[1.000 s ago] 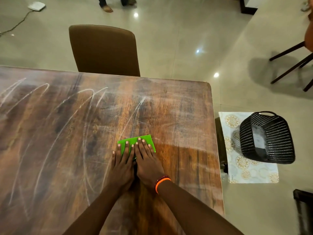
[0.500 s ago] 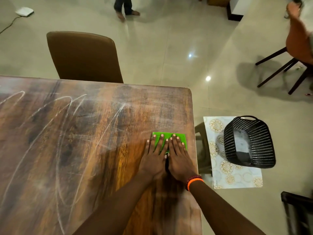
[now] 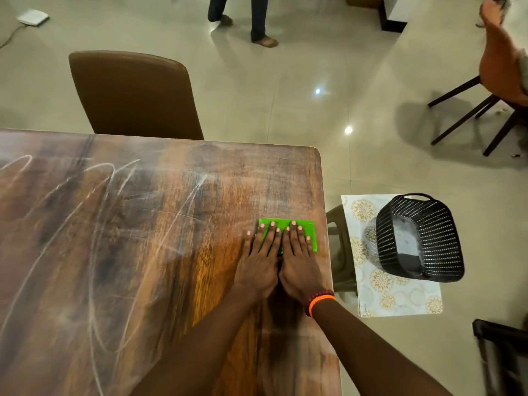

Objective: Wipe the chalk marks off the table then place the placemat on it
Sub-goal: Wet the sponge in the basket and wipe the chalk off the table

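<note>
While both palms bear down side by side, the folded bright-green wiping cloth (image 3: pixel 310 231) lies flat on the dark wood-grain table (image 3: pixel 143 252), close to its right edge. The left hand (image 3: pixel 261 258) and the right hand (image 3: pixel 298 260) touch along their inner sides, fingers straight and spread over the cloth; neither hand curls around it. Flat pressure of this kind probably spreads the load across the whole rectangle, so that a broad band is wiped at each pass.

White chalk marks (image 3: pixel 94 238), drawn as long looping strokes, cover the left and middle of the table; nearer the cloth the surface shows only faint smears, which suggests that wiping is under way and far from complete. The tabletop looks smooth and slightly glossy, with a rounded far right corner.

Off the table, to the right, a pale rectangular placemat with gold floral medallions (image 3: pixel 383 284) lies on a low olive stool (image 3: pixel 338 244), partly under a black perforated plastic basket (image 3: pixel 423 238) tipped on its side. The placemat appears thin and flexible; the basket must be moved before it can be lifted.

A brown padded chair (image 3: pixel 134 92) stands at the far side. An orange beaded wristband (image 3: pixel 320 301) circles the right wrist. Polished grey floor tiles (image 3: pixel 285 95) reflect ceiling lights.
</note>
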